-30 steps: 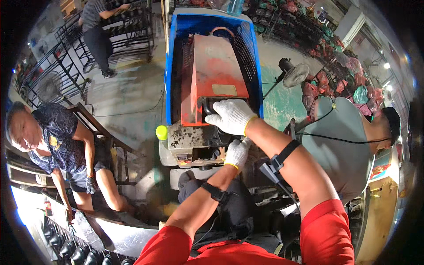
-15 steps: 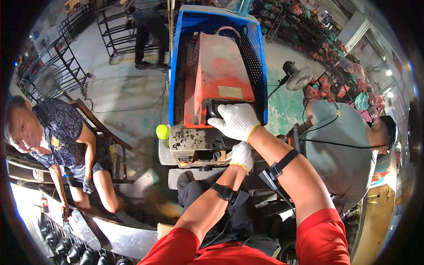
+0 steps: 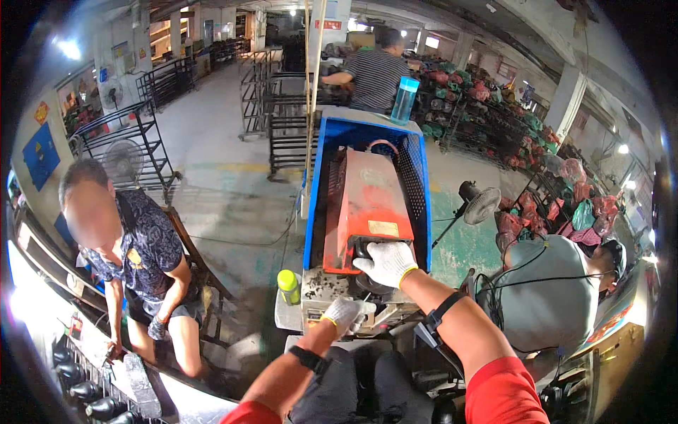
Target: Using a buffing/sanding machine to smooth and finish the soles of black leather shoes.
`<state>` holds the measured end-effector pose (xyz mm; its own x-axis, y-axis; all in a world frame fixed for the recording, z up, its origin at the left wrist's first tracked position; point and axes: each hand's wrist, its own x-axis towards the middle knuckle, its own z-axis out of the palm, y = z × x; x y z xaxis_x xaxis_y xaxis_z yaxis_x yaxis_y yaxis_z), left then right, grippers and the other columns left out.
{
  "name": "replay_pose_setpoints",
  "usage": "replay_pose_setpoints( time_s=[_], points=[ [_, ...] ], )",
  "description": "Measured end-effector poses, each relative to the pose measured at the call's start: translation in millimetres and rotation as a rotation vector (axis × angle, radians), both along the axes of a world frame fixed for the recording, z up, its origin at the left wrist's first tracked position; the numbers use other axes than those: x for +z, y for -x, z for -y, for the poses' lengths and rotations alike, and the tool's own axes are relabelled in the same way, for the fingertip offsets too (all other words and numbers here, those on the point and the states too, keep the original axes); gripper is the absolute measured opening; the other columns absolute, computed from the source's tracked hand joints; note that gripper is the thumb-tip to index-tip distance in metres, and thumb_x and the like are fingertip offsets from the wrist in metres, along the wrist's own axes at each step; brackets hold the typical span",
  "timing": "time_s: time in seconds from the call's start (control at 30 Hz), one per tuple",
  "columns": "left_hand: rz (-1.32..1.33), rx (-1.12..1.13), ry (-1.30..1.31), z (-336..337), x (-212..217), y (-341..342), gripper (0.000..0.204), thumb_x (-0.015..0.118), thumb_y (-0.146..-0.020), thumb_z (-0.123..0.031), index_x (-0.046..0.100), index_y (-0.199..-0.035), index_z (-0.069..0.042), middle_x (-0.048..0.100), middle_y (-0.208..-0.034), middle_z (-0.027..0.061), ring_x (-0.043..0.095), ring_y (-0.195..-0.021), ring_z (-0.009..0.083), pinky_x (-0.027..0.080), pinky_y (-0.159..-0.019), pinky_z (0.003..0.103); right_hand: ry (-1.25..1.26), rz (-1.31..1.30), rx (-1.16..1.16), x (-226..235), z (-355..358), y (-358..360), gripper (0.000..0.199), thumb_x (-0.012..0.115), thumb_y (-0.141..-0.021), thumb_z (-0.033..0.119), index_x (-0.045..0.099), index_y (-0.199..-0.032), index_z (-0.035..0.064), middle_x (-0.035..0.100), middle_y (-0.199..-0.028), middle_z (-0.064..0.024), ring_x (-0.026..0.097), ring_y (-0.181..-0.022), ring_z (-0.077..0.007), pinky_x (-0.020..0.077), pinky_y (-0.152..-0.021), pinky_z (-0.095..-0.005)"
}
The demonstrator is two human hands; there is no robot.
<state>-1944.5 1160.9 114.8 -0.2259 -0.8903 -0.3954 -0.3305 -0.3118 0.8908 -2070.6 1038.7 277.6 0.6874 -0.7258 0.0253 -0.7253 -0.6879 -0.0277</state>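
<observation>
A blue-framed machine [image 3: 417, 187] with an orange-red cover [image 3: 367, 201] stands in front of me. My right hand [image 3: 387, 263], in a white glove, rests on the near lower edge of the cover, over a dark round part. My left hand [image 3: 345, 313], also gloved, is closed around a small metal part or lever at the machine's grimy front plate [image 3: 321, 290]. What exactly it grips is too small to tell. Black straps sit on both forearms.
A yellow-green bottle [image 3: 287, 286] stands at the machine's left corner, a blue bottle [image 3: 405, 99] on its far end. A person [image 3: 138, 261] bends at the left over dark moulds [image 3: 85, 389]. Another person [image 3: 558, 297] sits right. Metal racks [image 3: 272, 113] and a fan [image 3: 480, 201] stand behind.
My head has lifted, so more of the hall shows. My right hand slid slightly lower on the cover's near edge; my left hand stays at the front plate.
</observation>
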Motion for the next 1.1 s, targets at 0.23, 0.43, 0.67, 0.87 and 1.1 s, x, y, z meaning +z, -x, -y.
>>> replay_pose_setpoints(
  time_s=[0.23,0.43,0.67,0.87,1.1],
  points=[
    [1.122,-0.182,0.825,-24.4,31.5,-76.7,0.034,0.081,-0.088,-0.036,0.070,-0.090,-0.004,0.077,-0.106,0.0133,0.074,-0.102,0.0349,0.059,-0.086,0.053,0.137,0.095,-0.074,112.2,26.3,-6.1,0.048,0.061,-0.100,0.056,0.079,-0.105,0.0118,0.080,-0.098,-0.0179,0.079,-0.091,-0.0391,0.0609,-0.077,-0.0541],
    [0.635,0.433,0.465,135.6,141.6,10.3,0.107,0.090,-0.075,-0.050,0.048,-0.161,-0.002,0.055,-0.153,0.0344,0.059,-0.137,0.0508,0.053,-0.115,0.055,0.567,0.431,0.098,199.0,110.3,-15.1,0.048,0.066,-0.097,0.057,0.083,-0.093,0.0118,0.079,-0.086,-0.0139,0.078,-0.079,-0.0380,0.0616,-0.072,-0.0501],
    [0.968,0.245,0.379,235.3,97.1,51.0,0.083,0.083,-0.079,-0.036,0.055,-0.148,0.000,0.052,-0.146,0.0342,0.060,-0.133,0.0468,0.058,-0.107,0.048,0.651,0.380,-0.013,240.2,138.9,-23.4,0.058,0.062,-0.095,0.065,0.086,-0.099,0.0130,0.083,-0.099,-0.0177,0.081,-0.095,-0.0365,0.0651,-0.085,-0.0497],
    [-0.480,0.661,0.236,158.8,112.4,-97.7,0.059,0.074,-0.086,-0.008,0.070,-0.142,0.008,0.079,-0.120,0.0159,0.077,-0.102,0.0286,0.064,-0.095,0.041,0.559,0.350,0.033,225.4,132.3,-46.0,0.063,0.062,-0.096,0.074,0.084,-0.102,0.0149,0.082,-0.100,-0.0170,0.079,-0.098,-0.0406,0.0621,-0.087,-0.0516],
    [0.087,0.747,0.715,-228.4,73.0,-113.1,0.067,0.064,-0.091,-0.014,0.059,-0.154,0.009,0.067,-0.154,0.0160,0.061,-0.142,0.0294,0.042,-0.127,0.041,0.935,0.405,0.217,197.9,136.3,62.9,0.038,0.065,-0.110,0.024,0.072,-0.143,0.0064,0.069,-0.148,-0.0184,0.067,-0.135,-0.0358,0.0515,-0.115,-0.0437]
  ],
)
